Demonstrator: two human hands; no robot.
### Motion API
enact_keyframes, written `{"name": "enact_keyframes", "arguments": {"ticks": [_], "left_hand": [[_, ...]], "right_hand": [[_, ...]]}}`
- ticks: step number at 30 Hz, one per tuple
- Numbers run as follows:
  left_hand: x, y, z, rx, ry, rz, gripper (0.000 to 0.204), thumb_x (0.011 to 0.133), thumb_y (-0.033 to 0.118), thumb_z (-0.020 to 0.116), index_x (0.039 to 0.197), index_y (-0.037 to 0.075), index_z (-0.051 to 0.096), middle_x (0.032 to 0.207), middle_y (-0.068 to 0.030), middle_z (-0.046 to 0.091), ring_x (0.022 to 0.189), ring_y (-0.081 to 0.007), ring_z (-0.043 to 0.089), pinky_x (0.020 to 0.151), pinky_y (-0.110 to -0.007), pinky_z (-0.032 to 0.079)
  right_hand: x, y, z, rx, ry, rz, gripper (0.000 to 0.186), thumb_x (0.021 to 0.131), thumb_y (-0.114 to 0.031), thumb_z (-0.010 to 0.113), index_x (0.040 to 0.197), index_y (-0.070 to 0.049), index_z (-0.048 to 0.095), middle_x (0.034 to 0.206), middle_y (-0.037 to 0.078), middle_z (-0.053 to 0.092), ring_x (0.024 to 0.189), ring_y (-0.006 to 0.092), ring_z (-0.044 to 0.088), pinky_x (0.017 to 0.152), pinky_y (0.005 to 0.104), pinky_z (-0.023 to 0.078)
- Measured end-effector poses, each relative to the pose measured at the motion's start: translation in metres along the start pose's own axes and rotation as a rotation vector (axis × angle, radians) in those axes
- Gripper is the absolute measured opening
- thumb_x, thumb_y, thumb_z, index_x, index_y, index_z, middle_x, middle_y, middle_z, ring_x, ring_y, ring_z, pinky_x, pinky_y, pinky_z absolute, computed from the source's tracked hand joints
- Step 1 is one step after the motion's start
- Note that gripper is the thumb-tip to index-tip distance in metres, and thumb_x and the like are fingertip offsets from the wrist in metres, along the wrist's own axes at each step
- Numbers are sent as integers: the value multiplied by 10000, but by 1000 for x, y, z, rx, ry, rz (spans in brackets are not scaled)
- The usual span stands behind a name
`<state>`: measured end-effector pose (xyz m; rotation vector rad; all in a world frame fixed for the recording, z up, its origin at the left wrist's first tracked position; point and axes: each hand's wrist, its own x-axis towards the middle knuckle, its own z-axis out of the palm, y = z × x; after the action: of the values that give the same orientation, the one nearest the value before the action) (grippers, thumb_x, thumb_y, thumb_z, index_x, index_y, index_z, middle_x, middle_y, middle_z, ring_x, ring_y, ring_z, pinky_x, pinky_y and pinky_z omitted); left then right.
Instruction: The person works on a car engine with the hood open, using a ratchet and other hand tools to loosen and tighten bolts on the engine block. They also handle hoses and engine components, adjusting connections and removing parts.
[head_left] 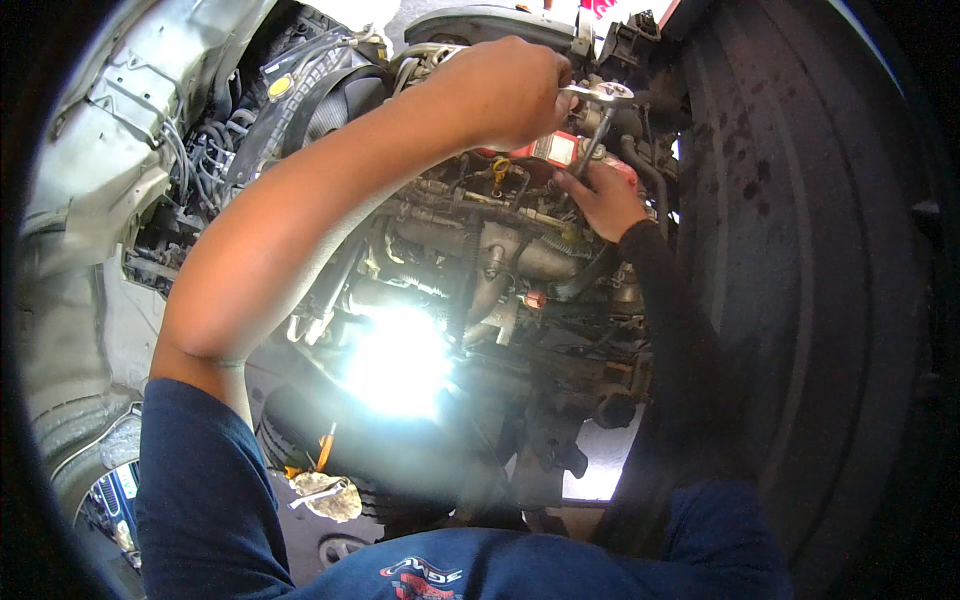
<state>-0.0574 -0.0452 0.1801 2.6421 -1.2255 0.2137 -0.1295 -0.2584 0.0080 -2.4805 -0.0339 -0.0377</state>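
**Both hands on a ratchet over an open engine bay**

- Left hand (505, 90): fist closed around the handle of a chrome ratchet wrench (598, 100), high in the view. Bare forearm runs down from it to a dark blue sleeve (200, 470) at the lower left.
- Ratchet head sits just right of the left fist; a socket extension (590, 140) drops from it at a slight tilt toward the engine.
- Right hand (600, 195): fingers curled about the lower end of the extension, where it meets the engine. How tightly they close on it cannot be told; the fingertips are hidden behind the shaft. This arm wears a black sleeve (670, 330).
- Engine (480, 260): metal pipes, hoses and castings, greasy. A red part (550, 148) lies just behind the extension, between the two hands. A small yellow ring-shaped pull (497, 165) stands left of it.
- A black ribbed intake hose (340, 100) and a yellow cap (280, 86) at upper left, well apart from the hands.
- Very bright work light (400, 360) glares below the engine, washing out what is around it.
- Large dark curved surface (820, 250) fills the right side.
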Motion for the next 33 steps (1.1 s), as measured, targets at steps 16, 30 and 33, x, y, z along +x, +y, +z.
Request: {"name": "enact_keyframes", "arguments": {"ticks": [16, 30, 33], "left_hand": [[58, 29, -16, 263, -364, -155, 362, 836, 101, 692, 1182, 130, 793, 1195, -111, 765, 1060, -301, 732, 891, -465, 572], [63, -167, 70, 363, -192, -14, 572, 898, 39, 606, 1464, 128, 601, 1320, -183, 695, 1244, -348, 662, 1047, -477, 531], [47, -128, 66, 415, 26, -7, 458, 915, 66, 609, 1363, 125, 685, 1271, -170, 722, 1187, -341, 694, 990, -465, 560]], "right_hand": [[83, 7, 51, 14, -121, -83, 656, 1027, -565, 586, 1195, 68, 636, 1108, 307, 689, 1054, 422, 677, 926, 495, 500], [60, -12, 65, 181, 97, 32, 512, 1002, -418, 684, 1267, 20, 669, 1150, 226, 740, 1074, 331, 717, 932, 418, 542], [58, -14, 73, 278, 107, 108, 461, 1002, -371, 694, 1229, 30, 682, 1013, 165, 750, 957, 212, 700, 893, 352, 534]]}}
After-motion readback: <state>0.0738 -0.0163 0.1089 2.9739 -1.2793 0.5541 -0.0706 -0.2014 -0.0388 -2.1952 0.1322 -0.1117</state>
